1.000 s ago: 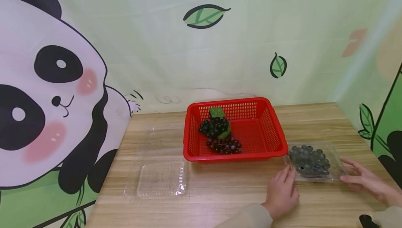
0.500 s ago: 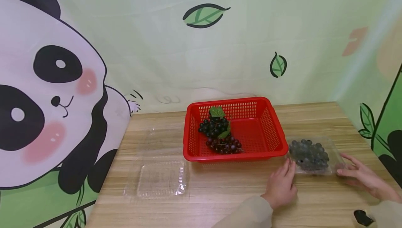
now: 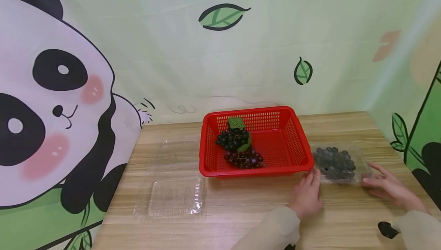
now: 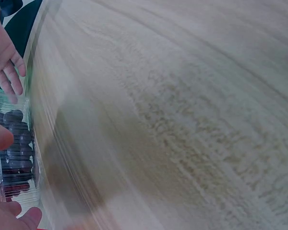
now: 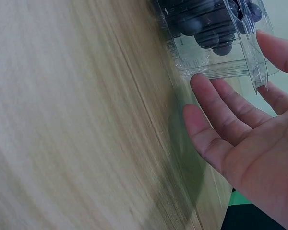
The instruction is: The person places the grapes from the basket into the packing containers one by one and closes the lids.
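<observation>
A clear plastic clamshell box (image 3: 358, 160) with its lid down lies at the right of the table, full of dark round grapes (image 3: 333, 162). At its near left corner is my left hand (image 3: 306, 196), fingertips against the side and close to the basket's corner. My right hand (image 3: 389, 188) touches the opposite end. In the right wrist view, that hand's (image 5: 259, 143) thumb lies by the lid's rim while its other fingers extend loosely below it. The left wrist view shows the box (image 4: 19, 158) between both hands, with the left hand partly cut off.
Left of the box stands a red plastic basket (image 3: 256, 173). It holds black grapes (image 3: 232, 139) with green leaves and a reddish-purple bunch (image 3: 244, 160). A second clear clamshell box (image 3: 175, 196) lies unfolded at the left. Behind the wooden table (image 3: 248, 223) hangs a panda-print backdrop (image 3: 172, 58).
Both hands and the filled box have slid away from me, toward the back of the table and slightly left. The basket and the unfolded box have stayed in place.
</observation>
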A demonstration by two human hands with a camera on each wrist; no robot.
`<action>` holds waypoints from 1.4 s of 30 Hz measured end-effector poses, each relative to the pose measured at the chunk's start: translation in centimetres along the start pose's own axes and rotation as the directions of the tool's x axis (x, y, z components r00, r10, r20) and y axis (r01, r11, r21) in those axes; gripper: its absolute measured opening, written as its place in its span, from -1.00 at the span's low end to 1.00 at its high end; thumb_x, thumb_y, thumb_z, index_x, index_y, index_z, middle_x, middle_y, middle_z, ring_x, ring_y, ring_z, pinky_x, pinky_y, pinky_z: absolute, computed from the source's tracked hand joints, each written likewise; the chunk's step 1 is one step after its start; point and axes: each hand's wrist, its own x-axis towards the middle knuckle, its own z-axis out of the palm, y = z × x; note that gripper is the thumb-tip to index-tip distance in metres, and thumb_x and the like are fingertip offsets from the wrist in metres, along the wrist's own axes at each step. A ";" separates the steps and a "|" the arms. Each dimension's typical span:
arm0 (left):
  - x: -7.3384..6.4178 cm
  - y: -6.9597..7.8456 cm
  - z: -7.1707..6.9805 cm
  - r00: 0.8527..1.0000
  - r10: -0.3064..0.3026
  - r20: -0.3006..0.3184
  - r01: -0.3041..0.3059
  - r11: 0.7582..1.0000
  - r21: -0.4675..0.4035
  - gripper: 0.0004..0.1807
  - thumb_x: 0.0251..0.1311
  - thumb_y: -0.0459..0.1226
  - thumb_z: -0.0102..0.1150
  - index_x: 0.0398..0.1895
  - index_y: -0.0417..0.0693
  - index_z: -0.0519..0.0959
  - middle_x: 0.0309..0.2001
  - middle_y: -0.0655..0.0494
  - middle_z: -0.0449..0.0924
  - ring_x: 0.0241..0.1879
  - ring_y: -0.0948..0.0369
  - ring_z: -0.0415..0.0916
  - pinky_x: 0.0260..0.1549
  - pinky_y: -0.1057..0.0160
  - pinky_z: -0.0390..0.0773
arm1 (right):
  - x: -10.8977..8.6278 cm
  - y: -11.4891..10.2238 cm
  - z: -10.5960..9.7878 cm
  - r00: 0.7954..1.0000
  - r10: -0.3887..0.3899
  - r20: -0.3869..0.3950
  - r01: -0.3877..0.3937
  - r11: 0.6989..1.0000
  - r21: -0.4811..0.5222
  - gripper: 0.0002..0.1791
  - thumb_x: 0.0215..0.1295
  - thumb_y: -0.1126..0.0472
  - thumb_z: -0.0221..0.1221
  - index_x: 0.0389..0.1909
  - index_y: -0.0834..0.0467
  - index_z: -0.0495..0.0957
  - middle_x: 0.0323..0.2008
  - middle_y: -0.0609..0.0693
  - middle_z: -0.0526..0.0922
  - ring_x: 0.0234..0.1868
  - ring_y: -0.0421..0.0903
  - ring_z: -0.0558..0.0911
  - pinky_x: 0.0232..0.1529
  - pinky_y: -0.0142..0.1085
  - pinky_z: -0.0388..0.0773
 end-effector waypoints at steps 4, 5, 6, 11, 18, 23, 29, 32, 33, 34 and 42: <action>0.2 -0.1 -0.6 1.000 -0.007 0.017 0.007 1.000 -0.012 -0.17 0.05 -0.07 0.07 0.37 0.14 -0.10 0.33 0.28 0.03 0.26 0.26 0.12 0.05 0.29 0.34 | 0.3 -0.1 -0.1 1.000 -0.025 0.015 0.024 0.998 0.056 -0.04 0.25 0.19 0.02 0.32 0.12 -0.56 -0.27 -0.44 0.37 -0.24 -0.43 0.52 -0.19 -0.31 0.49; 0.3 -0.2 -0.7 1.000 -0.008 0.018 0.008 1.000 -0.012 -0.18 0.06 -0.08 0.06 0.37 0.14 -0.10 0.33 0.28 0.03 0.26 0.26 0.13 0.04 0.30 0.34 | 0.4 -0.1 0.0 1.000 -0.026 0.015 0.025 0.998 0.064 -0.04 0.25 0.19 0.02 0.32 0.11 -0.56 -0.29 -0.49 0.35 -0.24 -0.43 0.52 -0.19 -0.33 0.49; 0.3 -0.3 -0.8 1.000 -0.011 0.015 0.012 1.000 -0.015 -0.18 0.06 -0.08 0.06 0.37 0.14 -0.10 0.33 0.29 0.05 0.24 0.27 0.15 0.03 0.31 0.35 | 0.6 -0.1 0.0 0.999 -0.033 0.014 0.032 0.997 0.066 -0.04 0.24 0.19 0.03 0.32 0.11 -0.56 -0.29 -0.48 0.35 -0.24 -0.43 0.53 -0.19 -0.33 0.49; 0.9 -0.6 -1.0 0.999 -0.042 0.015 0.042 0.999 -0.008 -0.20 0.07 -0.08 0.05 0.36 0.18 -0.09 0.32 0.32 0.06 0.24 0.29 0.15 -0.05 0.35 0.38 | 1.2 -0.3 0.3 0.999 -0.052 0.006 0.051 0.996 0.070 -0.04 0.24 0.20 0.03 0.32 0.12 -0.56 -0.24 -0.40 0.34 -0.24 -0.40 0.53 -0.19 -0.34 0.47; 1.5 -1.0 -1.4 0.998 -0.048 0.040 0.049 0.999 -0.021 -0.19 0.04 -0.09 0.06 0.36 0.22 -0.07 0.32 0.34 0.05 0.22 0.32 0.18 -0.13 0.37 0.42 | 1.6 -0.5 0.5 0.999 -0.051 0.006 0.050 0.994 0.097 -0.03 0.24 0.19 0.03 0.32 0.05 -0.57 -0.28 -0.41 0.36 -0.25 -0.38 0.54 -0.22 -0.37 0.47; 1.5 -1.5 -1.9 0.996 -0.006 0.089 0.014 0.995 -0.097 -0.18 0.05 -0.11 0.05 0.37 0.17 -0.10 0.35 0.31 -0.01 0.27 0.31 0.09 0.08 0.41 0.29 | 1.8 -0.5 0.5 0.999 -0.050 0.013 0.048 0.992 0.113 -0.03 0.25 0.18 0.02 0.32 0.03 -0.58 -0.30 -0.46 0.38 -0.26 -0.39 0.55 -0.24 -0.38 0.47; 1.1 -2.4 -2.1 0.986 0.115 0.121 -0.093 0.981 -0.169 -0.14 0.10 -0.12 0.05 0.38 0.11 -0.22 0.37 0.26 -0.10 0.30 0.32 0.03 0.16 0.44 0.18 | 1.8 -0.5 0.1 0.999 -0.034 0.013 0.033 0.998 0.048 -0.04 0.27 0.16 0.00 0.30 0.12 -0.60 -0.25 -0.39 0.39 -0.26 -0.42 0.54 -0.19 -0.33 0.49; 0.7 -2.9 -2.3 0.974 0.172 0.149 -0.140 0.970 -0.200 -0.13 0.12 -0.14 0.04 0.37 0.17 -0.27 0.39 0.24 -0.18 0.30 0.29 0.01 0.18 0.40 0.18 | 1.7 -0.6 -0.1 1.000 -0.017 -0.001 0.017 0.999 -0.047 -0.05 0.28 0.12 -0.01 0.29 0.21 -0.58 -0.08 0.04 0.43 -0.27 -0.46 0.51 -0.11 -0.18 0.49; 0.5 -3.0 -2.3 0.969 0.190 0.156 -0.156 0.965 -0.209 -0.14 0.13 -0.14 0.02 0.37 0.19 -0.29 0.39 0.22 -0.19 0.31 0.28 0.00 0.19 0.37 0.17 | 1.6 -0.7 -0.1 1.000 -0.010 -0.003 0.009 0.997 -0.075 -0.06 0.28 0.11 -0.02 0.29 0.24 -0.58 -0.02 0.17 0.38 -0.27 -0.47 0.51 -0.08 -0.13 0.47; 0.3 -3.1 -2.4 0.966 0.203 0.163 -0.164 0.961 -0.223 -0.14 0.14 -0.15 0.01 0.37 0.21 -0.30 0.39 0.20 -0.20 0.31 0.26 -0.01 0.20 0.35 0.17 | 1.5 -0.8 -0.2 1.000 -0.005 -0.006 0.005 0.995 -0.102 -0.05 0.27 0.10 -0.02 0.28 0.27 -0.57 -0.01 0.23 0.35 -0.27 -0.48 0.50 -0.06 -0.07 0.45; -1.3 -4.9 -3.1 0.950 0.293 0.107 -0.254 0.926 -0.278 -0.23 0.17 -0.19 -0.06 0.37 0.16 -0.22 0.38 0.24 -0.17 0.32 0.36 -0.07 0.17 0.42 0.19 | 0.7 -2.8 -0.6 0.997 -0.018 -0.081 -0.003 0.966 -0.258 -0.13 0.34 -0.01 -0.18 0.26 0.38 -0.53 0.14 0.53 0.00 0.09 0.21 0.30 -0.01 0.19 0.26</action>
